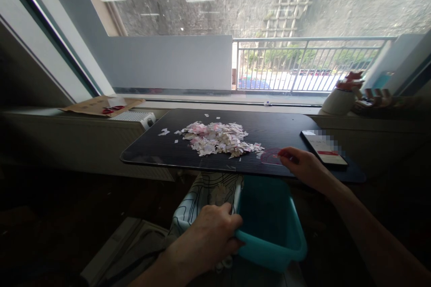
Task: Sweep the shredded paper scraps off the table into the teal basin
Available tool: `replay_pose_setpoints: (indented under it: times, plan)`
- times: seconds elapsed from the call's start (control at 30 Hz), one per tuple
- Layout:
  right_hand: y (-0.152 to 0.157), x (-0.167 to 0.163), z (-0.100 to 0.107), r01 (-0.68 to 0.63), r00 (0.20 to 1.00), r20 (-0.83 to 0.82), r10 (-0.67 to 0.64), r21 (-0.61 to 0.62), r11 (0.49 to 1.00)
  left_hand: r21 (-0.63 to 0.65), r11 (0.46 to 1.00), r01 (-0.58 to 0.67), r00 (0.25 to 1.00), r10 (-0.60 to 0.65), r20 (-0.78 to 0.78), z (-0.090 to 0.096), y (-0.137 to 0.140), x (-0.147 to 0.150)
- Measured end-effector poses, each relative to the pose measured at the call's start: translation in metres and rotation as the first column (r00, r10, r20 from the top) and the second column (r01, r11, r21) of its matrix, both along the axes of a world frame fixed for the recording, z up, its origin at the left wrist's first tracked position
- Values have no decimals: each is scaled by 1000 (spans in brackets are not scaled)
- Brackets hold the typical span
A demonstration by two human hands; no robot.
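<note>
A heap of small torn paper scraps [218,136], white with some pink, lies on the dark tabletop [161,154]. My right hand [301,166] is at the table's front edge, its fingers pinched on a thin see-through reddish plastic piece [269,157] with a curved edge, close to the right end of the heap. Below the table, my left hand [213,228] is closed around the near left rim of a teal plastic bin [296,228]. A cloth bag [191,204], white with black lines, hangs open against the bin's left side, with some scraps inside.
A phone [325,148] lies on the table's right side. Behind it, a white vase [336,98] stands on the sill. At left, a brown paper envelope [101,105] rests by a radiator [134,119]. A pale box-like object [114,251] is on the dark floor.
</note>
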State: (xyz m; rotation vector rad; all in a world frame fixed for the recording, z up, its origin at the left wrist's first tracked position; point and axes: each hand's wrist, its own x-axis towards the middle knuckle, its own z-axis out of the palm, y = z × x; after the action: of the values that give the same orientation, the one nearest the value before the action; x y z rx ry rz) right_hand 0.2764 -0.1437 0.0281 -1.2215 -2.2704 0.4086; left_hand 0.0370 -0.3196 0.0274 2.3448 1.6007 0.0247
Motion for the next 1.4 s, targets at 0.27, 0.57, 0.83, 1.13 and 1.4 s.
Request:
replay_pose_setpoints:
  times: [0.27,0.57,0.83,1.13,1.4]
  plan:
    - [4,-7,-11,0,993,-118,-5,-45,999,-43,999,-16,1000,16,10,5,4,-5]
    - [-11,6,-9,-42,993,-117,32,-88,995,-39,998,-39,999,40,10,4,5,-5]
    - [-9,12,-7,36,994,-103,-44,-78,996,-53,997,-51,998,53,33,5,4,-6]
    - [-9,20,-7,112,990,-85,-116,-50,992,-76,996,-43,998,46,41,5,4,-6]
    - [16,20,-8,322,941,-106,-320,5,947,-52,998,-30,999,31,16,2,4,-6]
